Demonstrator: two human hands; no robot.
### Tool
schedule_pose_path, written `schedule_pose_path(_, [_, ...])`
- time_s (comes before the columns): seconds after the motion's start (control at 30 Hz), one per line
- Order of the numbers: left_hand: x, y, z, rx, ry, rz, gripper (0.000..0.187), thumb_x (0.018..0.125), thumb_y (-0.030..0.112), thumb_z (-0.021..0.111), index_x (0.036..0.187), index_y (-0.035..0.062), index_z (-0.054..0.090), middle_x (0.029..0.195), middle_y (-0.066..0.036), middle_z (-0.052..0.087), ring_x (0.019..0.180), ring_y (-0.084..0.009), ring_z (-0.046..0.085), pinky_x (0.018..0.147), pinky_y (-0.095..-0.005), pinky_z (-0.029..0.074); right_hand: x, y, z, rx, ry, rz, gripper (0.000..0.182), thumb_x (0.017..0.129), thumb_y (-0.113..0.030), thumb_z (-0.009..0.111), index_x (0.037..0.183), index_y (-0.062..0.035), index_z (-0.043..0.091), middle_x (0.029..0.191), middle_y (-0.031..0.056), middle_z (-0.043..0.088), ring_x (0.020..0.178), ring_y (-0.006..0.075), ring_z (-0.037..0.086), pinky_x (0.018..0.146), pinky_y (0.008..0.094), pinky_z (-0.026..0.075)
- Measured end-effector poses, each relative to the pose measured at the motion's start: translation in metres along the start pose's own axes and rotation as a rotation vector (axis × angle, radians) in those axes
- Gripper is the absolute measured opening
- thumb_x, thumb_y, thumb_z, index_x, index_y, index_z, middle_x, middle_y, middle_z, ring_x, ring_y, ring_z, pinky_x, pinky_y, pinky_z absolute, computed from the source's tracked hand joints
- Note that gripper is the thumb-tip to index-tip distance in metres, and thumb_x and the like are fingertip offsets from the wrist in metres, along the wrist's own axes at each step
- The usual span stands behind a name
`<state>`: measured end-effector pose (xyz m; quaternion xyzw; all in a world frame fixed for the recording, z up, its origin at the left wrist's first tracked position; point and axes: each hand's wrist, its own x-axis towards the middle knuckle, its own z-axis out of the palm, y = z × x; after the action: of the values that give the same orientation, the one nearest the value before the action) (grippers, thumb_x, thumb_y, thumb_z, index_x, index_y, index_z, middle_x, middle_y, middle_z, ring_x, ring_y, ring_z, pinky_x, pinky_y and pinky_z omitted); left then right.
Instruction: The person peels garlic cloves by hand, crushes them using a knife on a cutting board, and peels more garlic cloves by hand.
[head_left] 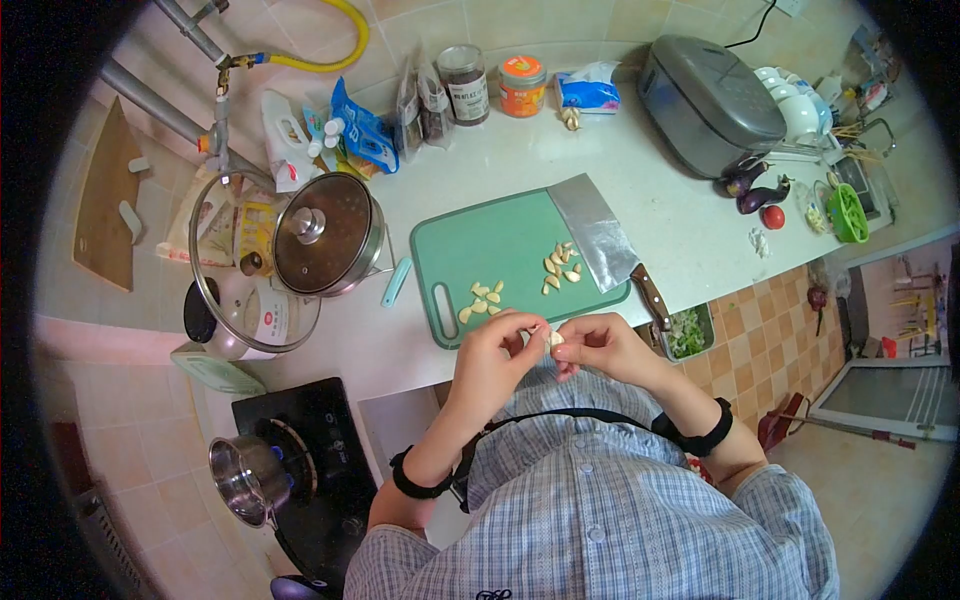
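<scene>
Just in front of my chest, at the near edge of the counter, a garlic clove point(556, 340) is pinched between the fingertips of my left hand point(497, 352) and my right hand point(604, 347). Both hands are closed on it. Beyond them lies a green cutting board point(480, 235). Several pale, smooth garlic cloves point(480, 300) are grouped on its near left part. Another group of garlic cloves point(553, 268), some still in skin, rests to the right. A cleaver point(597, 235) lies over the board's right edge, its wooden handle pointing towards me.
A lidded pot point(330, 240) and a propped glass lid point(205, 290) stand left; a steel saucepan point(245, 480) sits on the hob point(335, 500). Jars point(465, 90) and packets line the wall. A rice cooker point(710, 105), eggplants point(762, 197) and a tomato point(773, 217) are right.
</scene>
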<state>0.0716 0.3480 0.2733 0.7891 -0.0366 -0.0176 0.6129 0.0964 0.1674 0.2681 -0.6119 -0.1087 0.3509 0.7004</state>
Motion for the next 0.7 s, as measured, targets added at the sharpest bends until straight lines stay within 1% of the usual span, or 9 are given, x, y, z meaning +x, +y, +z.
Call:
schedule_pose_path(0.03, [0.0, -0.001, -0.001, 0.0, -0.001, 0.0, 0.012, 0.079, 0.009, 0.065, 0.088, 0.0015, 0.063, 0.073, -0.002, 0.06, 0.055, -0.0065, 0.047, 0.05, -0.0214, 0.039, 0.0, -0.002, 0.0, 0.17, -0.045, 0.064, 0.018, 0.086, -0.017, 0.06, 0.089, 0.0011, 0.061, 0.077, 0.0033, 0.06, 0.068, 0.0092, 0.059, 0.065, 0.0249, 0.053])
schedule_pose_path(0.1, [0.001, -0.006, -0.003, -0.163, -0.087, -0.13, 0.011, 0.082, 0.008, 0.062, 0.089, -0.0005, 0.062, 0.081, -0.002, 0.061, 0.071, -0.0065, 0.055, 0.062, -0.0209, 0.043, 0.002, 0.005, -0.004, 0.208, -0.089, 0.055, 0.018, 0.087, -0.017, 0.058, 0.091, 0.0008, 0.06, 0.078, 0.0035, 0.06, 0.069, 0.0091, 0.059, 0.067, 0.0263, 0.054])
schedule_pose_path(0.2, [0.003, -0.011, -0.003, -0.202, -0.094, -0.173, 0.012, 0.083, 0.008, 0.062, 0.09, -0.0012, 0.062, 0.083, -0.002, 0.061, 0.076, -0.0068, 0.057, 0.067, -0.0208, 0.044, 0.005, 0.016, -0.005, 0.318, -0.139, 0.043, 0.02, 0.088, -0.019, 0.056, 0.094, 0.0004, 0.059, 0.082, 0.0038, 0.058, 0.071, 0.0085, 0.057, 0.068, 0.0284, 0.056])
schedule_pose_path(0.37, [0.005, -0.006, -0.004, -0.162, -0.089, -0.146, 0.014, 0.083, 0.009, 0.062, 0.092, -0.0021, 0.061, 0.083, -0.001, 0.061, 0.076, -0.0069, 0.056, 0.067, -0.0205, 0.044, 0.008, 0.025, -0.01, 0.535, -0.2, 0.049, 0.023, 0.09, -0.024, 0.053, 0.096, -0.0012, 0.056, 0.083, 0.0014, 0.054, 0.073, 0.0075, 0.055, 0.07, 0.0287, 0.056])
schedule_pose_path(0.43, [0.005, -0.006, -0.002, -0.174, -0.102, -0.139, 0.014, 0.084, 0.009, 0.061, 0.092, -0.0018, 0.061, 0.083, -0.001, 0.061, 0.076, -0.0072, 0.057, 0.068, -0.0204, 0.044, 0.008, 0.026, -0.013, 0.692, -0.365, 0.092, 0.027, 0.091, -0.026, 0.05, 0.097, -0.0002, 0.053, 0.082, 0.0015, 0.049, 0.074, 0.0077, 0.053, 0.07, 0.0289, 0.057])
schedule_pose_path(0.5, [0.006, -0.005, 0.0, -0.354, -0.117, -0.142, 0.014, 0.083, 0.009, 0.062, 0.092, -0.0016, 0.062, 0.078, 0.0, 0.061, 0.067, -0.0038, 0.052, 0.061, -0.0184, 0.044, 0.009, 0.026, -0.014, 0.776, -0.408, 0.111, 0.027, 0.092, -0.026, 0.049, 0.098, 0.0006, 0.052, 0.08, 0.0017, 0.046, 0.074, 0.0082, 0.052, 0.071, 0.0295, 0.057])
schedule_pose_path(0.53, [0.007, -0.005, -0.001, -0.355, -0.119, -0.142, 0.014, 0.083, 0.009, 0.062, 0.092, -0.0016, 0.062, 0.078, 0.0, 0.061, 0.067, -0.0038, 0.052, 0.061, -0.0184, 0.044, 0.009, 0.027, -0.014, 0.859, -0.453, 0.13, 0.028, 0.092, -0.026, 0.048, 0.099, 0.0015, 0.05, 0.079, 0.0018, 0.043, 0.075, 0.0086, 0.051, 0.071, 0.0301, 0.058])
schedule_pose_path(0.63, [0.009, -0.002, -0.004, -0.441, -0.176, -0.182, 0.017, 0.084, 0.01, 0.061, 0.095, -0.0026, 0.06, 0.084, -0.001, 0.062, 0.073, -0.0046, 0.055, 0.064, -0.0181, 0.045, 0.01, 0.03, -0.014, 0.979, -0.494, 0.173, 0.029, 0.092, -0.025, 0.047, 0.099, 0.0029, 0.048, 0.077, 0.0018, 0.04, 0.073, 0.0089, 0.049, 0.07, 0.032, 0.058])
schedule_pose_path(0.7, [0.011, 0.003, -0.005, -0.473, -0.2, -0.324, 0.019, 0.084, 0.011, 0.061, 0.098, -0.0022, 0.059, 0.088, -0.002, 0.062, 0.074, -0.0051, 0.056, 0.066, -0.0183, 0.045, 0.01, 0.031, -0.015, 1.004, -0.505, 0.176, 0.028, 0.092, -0.024, 0.047, 0.1, 0.0029, 0.048, 0.077, 0.0016, 0.039, 0.072, 0.0088, 0.049, 0.07, 0.0326, 0.058])
